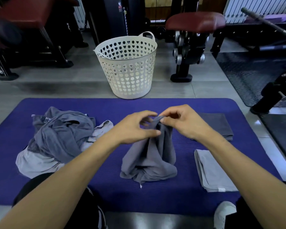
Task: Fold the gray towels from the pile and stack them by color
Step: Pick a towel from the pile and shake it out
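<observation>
A dark gray towel (149, 159) hangs bunched over the middle of the purple mat (155, 195), its lower end resting on it. My right hand (180, 121) pinches its top edge. My left hand (135, 128) holds the same edge just to the left, fingers curled on the cloth. A pile of unfolded dark and light gray towels (56, 139) lies on the mat's left. A folded dark gray towel (218, 126) lies at the far right. A folded light gray towel (211, 171) lies nearer me on the right.
A white perforated laundry basket (127, 70) stands on the floor beyond the mat. Gym benches and machines (193, 38) surround the far side. My knees and a white shoe (223, 212) sit at the near edge.
</observation>
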`<control>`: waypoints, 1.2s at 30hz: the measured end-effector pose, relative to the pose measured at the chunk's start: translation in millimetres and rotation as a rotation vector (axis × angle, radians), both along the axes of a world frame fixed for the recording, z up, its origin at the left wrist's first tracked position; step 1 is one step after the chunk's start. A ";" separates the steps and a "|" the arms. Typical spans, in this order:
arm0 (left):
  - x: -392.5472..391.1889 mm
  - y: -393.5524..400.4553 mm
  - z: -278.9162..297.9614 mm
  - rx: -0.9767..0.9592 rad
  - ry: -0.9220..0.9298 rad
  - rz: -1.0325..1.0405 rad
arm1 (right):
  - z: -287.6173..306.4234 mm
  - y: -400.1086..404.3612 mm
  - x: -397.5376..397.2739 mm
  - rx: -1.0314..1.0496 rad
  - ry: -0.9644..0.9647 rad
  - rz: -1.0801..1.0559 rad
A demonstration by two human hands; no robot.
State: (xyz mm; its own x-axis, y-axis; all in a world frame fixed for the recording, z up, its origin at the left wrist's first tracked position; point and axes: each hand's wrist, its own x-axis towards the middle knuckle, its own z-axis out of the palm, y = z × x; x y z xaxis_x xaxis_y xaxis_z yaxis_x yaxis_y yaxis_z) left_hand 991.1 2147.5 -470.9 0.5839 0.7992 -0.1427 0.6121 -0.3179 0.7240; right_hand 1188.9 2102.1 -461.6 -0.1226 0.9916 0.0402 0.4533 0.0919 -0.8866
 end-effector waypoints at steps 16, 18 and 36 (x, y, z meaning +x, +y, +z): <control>-27.0 31.9 -3.3 0.108 0.287 0.185 | -46.2 4.8 27.4 -0.074 -0.284 -0.056; -16.3 21.7 -8.7 0.054 0.310 0.098 | -28.0 2.2 23.0 -0.003 -0.207 -0.024; -7.4 3.5 22.2 -0.183 -0.268 0.174 | -76.2 -8.7 43.0 -0.341 -0.337 0.055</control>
State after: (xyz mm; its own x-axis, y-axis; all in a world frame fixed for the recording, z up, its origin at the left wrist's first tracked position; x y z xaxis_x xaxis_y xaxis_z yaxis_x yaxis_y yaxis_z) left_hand 983.6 2151.1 -448.6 0.4775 0.8652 -0.1528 0.4262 -0.0760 0.9014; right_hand 1231.9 2093.4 -537.8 -0.1254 0.9331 -0.3370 0.7229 -0.1467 -0.6752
